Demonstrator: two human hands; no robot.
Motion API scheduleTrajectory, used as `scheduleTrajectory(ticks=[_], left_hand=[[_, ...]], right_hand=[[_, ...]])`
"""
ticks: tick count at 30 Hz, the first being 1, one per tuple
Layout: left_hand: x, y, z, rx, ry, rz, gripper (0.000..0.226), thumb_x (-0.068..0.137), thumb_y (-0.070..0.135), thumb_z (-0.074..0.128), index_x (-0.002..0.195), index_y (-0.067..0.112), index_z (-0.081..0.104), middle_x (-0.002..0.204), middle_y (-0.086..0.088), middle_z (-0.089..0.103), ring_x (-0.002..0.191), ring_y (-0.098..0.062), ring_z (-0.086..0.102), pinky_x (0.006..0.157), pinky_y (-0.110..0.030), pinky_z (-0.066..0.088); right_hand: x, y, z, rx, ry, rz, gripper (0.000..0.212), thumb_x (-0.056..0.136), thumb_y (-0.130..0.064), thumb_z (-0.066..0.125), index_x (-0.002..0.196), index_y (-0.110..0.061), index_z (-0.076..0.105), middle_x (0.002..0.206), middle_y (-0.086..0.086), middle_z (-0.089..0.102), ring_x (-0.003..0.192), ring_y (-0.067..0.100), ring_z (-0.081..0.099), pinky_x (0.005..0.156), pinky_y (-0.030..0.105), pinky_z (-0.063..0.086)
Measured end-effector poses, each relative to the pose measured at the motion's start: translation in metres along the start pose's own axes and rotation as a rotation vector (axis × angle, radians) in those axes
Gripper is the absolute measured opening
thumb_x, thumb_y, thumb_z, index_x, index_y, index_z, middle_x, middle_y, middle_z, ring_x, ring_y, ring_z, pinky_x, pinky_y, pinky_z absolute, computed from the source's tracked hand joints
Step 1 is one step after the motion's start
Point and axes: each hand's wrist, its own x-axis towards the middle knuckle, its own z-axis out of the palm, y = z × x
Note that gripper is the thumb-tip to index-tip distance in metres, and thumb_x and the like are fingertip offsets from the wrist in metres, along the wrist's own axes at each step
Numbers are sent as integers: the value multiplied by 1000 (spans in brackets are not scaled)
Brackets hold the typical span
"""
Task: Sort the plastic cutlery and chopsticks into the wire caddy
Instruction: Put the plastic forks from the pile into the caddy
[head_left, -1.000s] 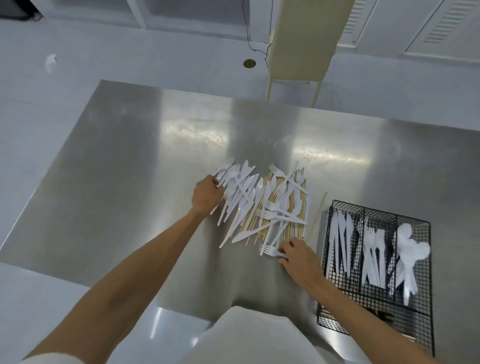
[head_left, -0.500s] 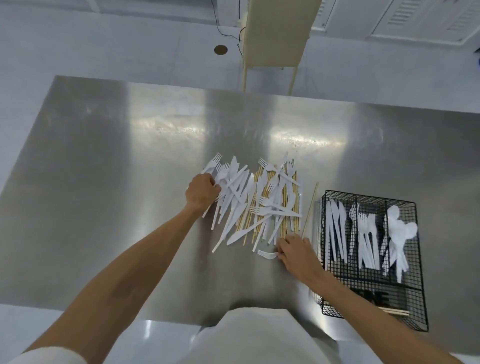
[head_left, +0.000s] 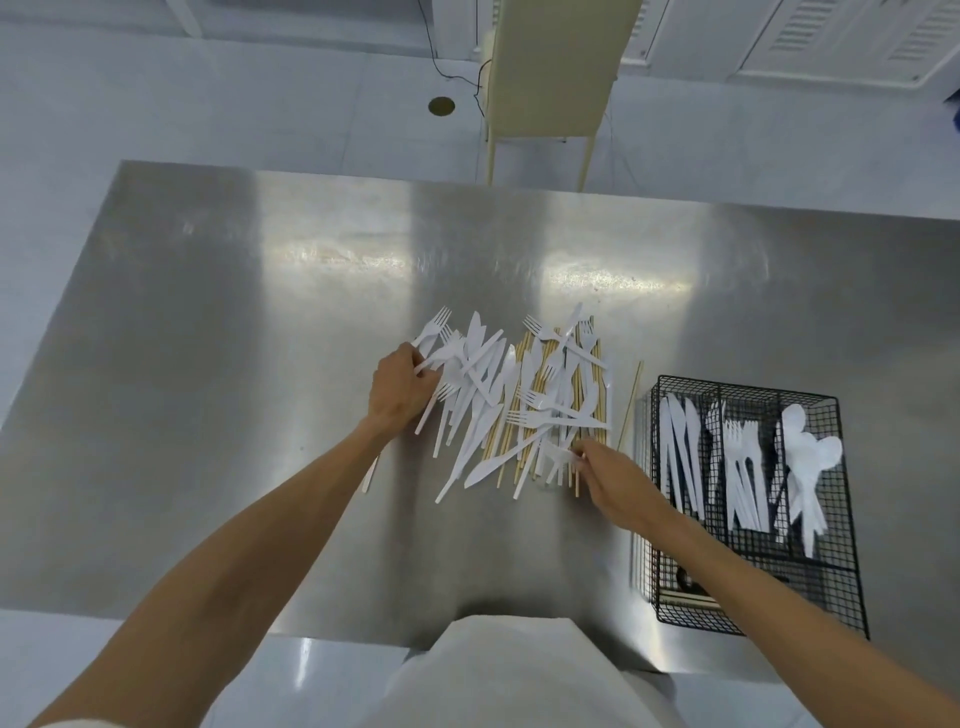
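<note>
A heap of white plastic forks and knives (head_left: 498, 395) lies mixed with wooden chopsticks (head_left: 582, 395) in the middle of the steel table (head_left: 234, 338). My left hand (head_left: 402, 387) rests on the heap's left edge, its fingers curled around white cutlery handles there. My right hand (head_left: 615, 475) is at the heap's near right corner, fingertips pinching a white fork (head_left: 558, 457). To the right stands the black wire caddy (head_left: 847, 597); its compartments hold knives (head_left: 680, 447), forks (head_left: 743, 467) and spoons (head_left: 808, 457).
One chopstick (head_left: 630, 405) lies alone between the heap and the caddy. A single white piece (head_left: 370, 475) pokes out beside my left forearm. A beige chair (head_left: 550, 67) stands on the floor beyond the table's far edge. A white garment sits at the near edge.
My right hand has drawn a fork at the heap's near edge and now pinches it close to the chopstick ends. My left hand stays on the heap's left side.
</note>
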Motion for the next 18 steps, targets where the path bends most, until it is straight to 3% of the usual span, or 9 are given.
scheduleTrajectory(ticks=[2, 5, 10, 13, 18], left_hand=[[3, -2, -1, -11, 10, 6, 19, 88, 23, 58, 100, 8, 54, 86, -5, 63, 72, -23, 60, 65, -34, 50], [11, -6, -1, 33, 9, -6, 17, 86, 19, 56, 100, 8, 54, 90, -7, 62, 77, -26, 61, 65, -34, 48], [27, 0, -1, 180, 14, -18, 35, 95, 28, 56, 121, 6, 52, 119, -14, 51, 94, -35, 60, 81, -41, 48], [38, 3, 0, 263, 8, -24, 35, 95, 28, 55, 121, 5, 53, 122, -16, 49, 94, -39, 60, 77, -41, 46], [51, 5, -1, 250, -11, -49, 26, 94, 30, 57, 104, 6, 59, 105, -14, 60, 90, -35, 61, 70, -39, 47]], right_hand=[[11, -1, 0, 48, 86, 72, 4, 102, -23, 49, 103, -20, 50, 78, -6, 54, 59, 8, 49, 52, 21, 32], [31, -4, 1, 26, 211, 156, 15, 98, -16, 55, 110, -10, 59, 97, 1, 54, 72, 14, 52, 62, 23, 39], [54, -6, 0, -51, 184, 41, 30, 92, -1, 61, 121, -7, 61, 116, 8, 60, 96, 23, 59, 73, 35, 55], [62, -5, 1, -146, 154, 12, 29, 89, 0, 64, 117, -8, 61, 111, 10, 61, 95, 26, 58, 67, 38, 56], [72, -1, 1, -262, 114, 1, 20, 85, -2, 67, 102, -11, 62, 93, 8, 61, 81, 26, 57, 57, 39, 53]])
